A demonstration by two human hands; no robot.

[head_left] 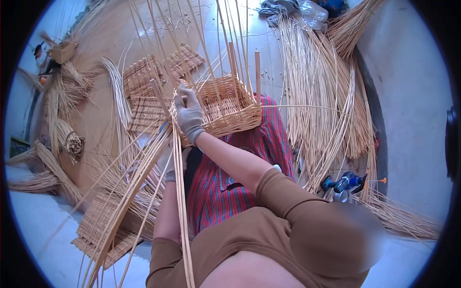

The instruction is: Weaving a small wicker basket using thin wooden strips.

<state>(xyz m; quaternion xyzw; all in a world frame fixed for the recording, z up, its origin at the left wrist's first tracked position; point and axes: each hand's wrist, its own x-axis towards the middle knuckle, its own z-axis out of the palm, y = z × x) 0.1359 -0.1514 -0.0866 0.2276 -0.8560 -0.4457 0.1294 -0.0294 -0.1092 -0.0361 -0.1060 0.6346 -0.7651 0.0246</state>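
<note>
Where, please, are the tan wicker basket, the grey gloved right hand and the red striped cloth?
Tan wicker basket [236, 121]: head view, near wall.
Grey gloved right hand [189, 115]: head view, glove's middle.
Red striped cloth [210, 209]: head view, lower part.

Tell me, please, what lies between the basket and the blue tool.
In the head view, the striped cloth lies next to the basket; farther toward the blue tool come loose ends of pale strands.

A plain brown top [245, 223] with rounded, softly creased sleeves [283, 192] gathered near the elbows goes with pale greyish gloves [194, 127] on the right hand [188, 113] and left hand [169, 168], plus a red lap cloth [216, 194] lined with narrow bluish and dark stripes, beside some black fabric [193, 161]
</note>
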